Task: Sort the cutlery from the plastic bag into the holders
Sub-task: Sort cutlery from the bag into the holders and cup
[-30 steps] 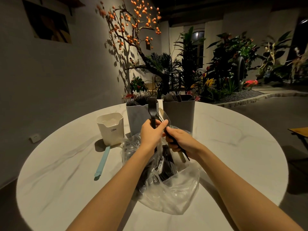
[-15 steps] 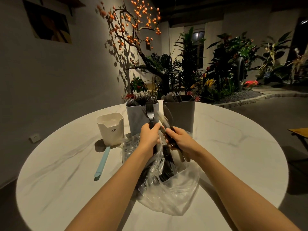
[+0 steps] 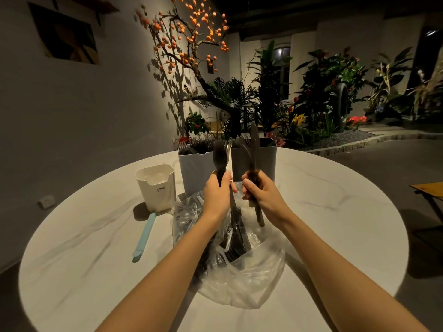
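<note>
Table (image 3: 335,212) is carrying everything w/ the bag (image 3: 249,279) sitting open at the near side, dark cutlery still lying inside. Behind it the light holder (image 3: 191,168) is bristling w/ forks and the grey holder (image 3: 263,161) is standing just beside it on the right. Left hand (image 3: 218,190) is gripping a fork (image 3: 219,156) upright; right hand (image 3: 261,190) is wrapping round a knife (image 3: 253,149) plus other handles. Risks, imo: the right bundle is looking loose, so a piece may be slipping out; the two holders are standing close, so pieces could be going into the wrong one; a sleeve-less forearm dragging the bag could be tipping it.
</note>
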The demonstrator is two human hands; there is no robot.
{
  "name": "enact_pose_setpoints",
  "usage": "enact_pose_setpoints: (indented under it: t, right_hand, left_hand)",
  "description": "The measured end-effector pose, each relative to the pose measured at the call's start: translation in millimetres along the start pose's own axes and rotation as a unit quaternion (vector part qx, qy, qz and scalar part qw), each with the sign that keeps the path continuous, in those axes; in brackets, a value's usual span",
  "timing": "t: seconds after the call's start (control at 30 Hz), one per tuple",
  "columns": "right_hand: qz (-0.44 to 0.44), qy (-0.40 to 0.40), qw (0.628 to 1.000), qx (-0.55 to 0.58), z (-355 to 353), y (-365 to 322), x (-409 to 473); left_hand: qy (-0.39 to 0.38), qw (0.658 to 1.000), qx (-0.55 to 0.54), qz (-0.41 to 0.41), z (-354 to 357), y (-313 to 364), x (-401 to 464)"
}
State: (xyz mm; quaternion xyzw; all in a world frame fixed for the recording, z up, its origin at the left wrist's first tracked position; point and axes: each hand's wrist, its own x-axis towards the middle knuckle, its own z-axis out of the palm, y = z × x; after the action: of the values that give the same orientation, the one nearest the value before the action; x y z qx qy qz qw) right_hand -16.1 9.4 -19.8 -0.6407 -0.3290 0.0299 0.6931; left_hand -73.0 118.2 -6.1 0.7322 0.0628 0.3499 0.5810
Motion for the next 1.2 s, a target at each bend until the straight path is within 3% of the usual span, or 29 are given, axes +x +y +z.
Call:
enact_pose_setpoints:
  t: [0.4,0.7,1.0,1.2]
  right_hand:
    - [0.016,0.041,0.999,-0.015,5.4,-0.2,0.3]
    - [0.087,0.055,0.994,-0.02,8.1,-4.9,17.7]
    - [0.06,0.04,0.997,-0.034,1.3,-35.6,50.5]
    - [0.047,0.05,0.997,-0.025,-10.2,-52.2,76.2]
  left_hand:
    - [-0.02,0.999,0.028,0.038,2.5,-5.1,-4.9]
    - [0.017,0.999,0.025,-0.012,3.4,-0.2,11.7]
    - [-0.044,0.993,-0.026,-0.105,7.2,15.4,49.9]
    - [-0.06,0.989,-0.056,-0.123,16.7,32.5,70.7]
